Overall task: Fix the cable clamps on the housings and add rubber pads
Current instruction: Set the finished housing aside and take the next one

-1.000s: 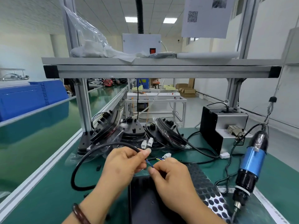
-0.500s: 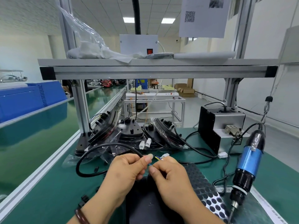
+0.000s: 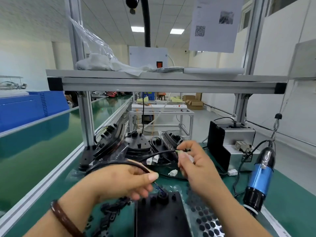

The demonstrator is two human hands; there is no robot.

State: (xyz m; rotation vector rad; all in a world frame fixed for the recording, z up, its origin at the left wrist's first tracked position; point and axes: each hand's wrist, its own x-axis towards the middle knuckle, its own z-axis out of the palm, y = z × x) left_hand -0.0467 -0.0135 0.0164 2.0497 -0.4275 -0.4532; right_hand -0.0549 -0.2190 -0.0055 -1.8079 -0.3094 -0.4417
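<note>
Cable clamps [image 3: 109, 212], loose in a black heap at the surface's near edge, just left of the housing [image 3: 162, 218]. Light, stiff little things, I'd say: pinch them by the sides.

And the left hand [image 3: 123, 182]?

Palm down, thumb and fingers clamped on the black cable [image 3: 109, 164], just where its coloured wires drop to the housing. Springy stuff, by the look of it.

Right hand [image 3: 196, 166]?

Raised, fingers curled, pinching a thin lead [image 3: 160, 153]. It's blurred, mind. Rubber pads [image 3: 205, 223] sit on their sheet, near right: probably soft, so peel by an edge.
</note>
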